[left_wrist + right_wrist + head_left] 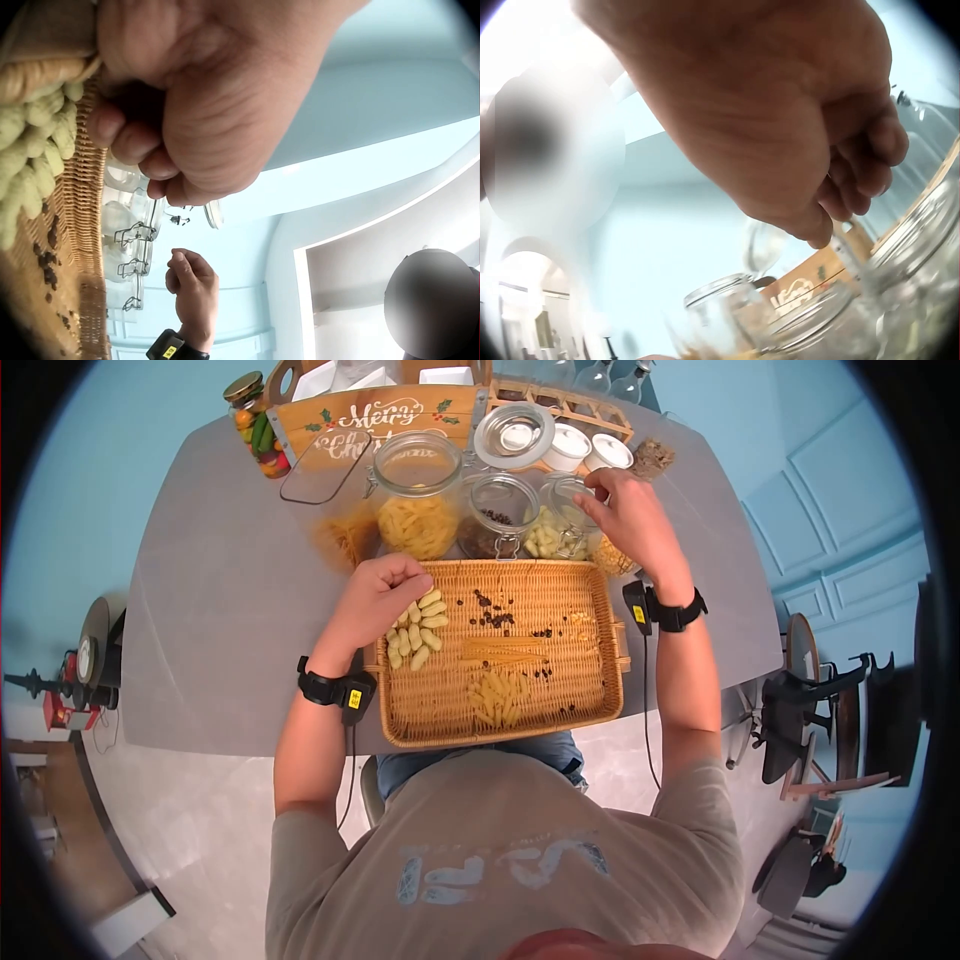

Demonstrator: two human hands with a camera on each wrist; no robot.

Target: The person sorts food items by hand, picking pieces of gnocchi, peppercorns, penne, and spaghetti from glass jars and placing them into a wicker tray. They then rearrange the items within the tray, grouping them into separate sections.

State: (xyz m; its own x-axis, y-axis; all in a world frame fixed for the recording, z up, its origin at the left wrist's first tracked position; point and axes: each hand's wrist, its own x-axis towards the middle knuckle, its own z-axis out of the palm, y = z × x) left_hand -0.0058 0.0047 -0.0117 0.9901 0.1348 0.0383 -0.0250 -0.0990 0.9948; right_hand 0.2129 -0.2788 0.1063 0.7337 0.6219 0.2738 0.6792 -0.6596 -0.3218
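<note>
My left hand (385, 600) is over the back left corner of a wicker tray (400, 725), fingers curled beside unshelled peanuts (412, 638). In the left wrist view its fingertips (135, 142) hang near the tray's rim, with the thumb's contact hidden. My right hand (640, 525) is raised at the back right, its fingertips close to the glass lid (568, 495) of a jar of peanuts (550, 540). The right wrist view has its fingers (874, 169) bent inward above glass rims; I cannot tell whether they pinch anything.
The tray also carries dark peppercorn-like bits (490, 615), dry spaghetti (500, 650), penne (500, 695) and corn kernels (580, 625). Behind it stand a big jar of pasta (418, 525), a jar of dark bits (485, 540), white lidded pots (607, 452) and a wooden Christmas crate (375, 420).
</note>
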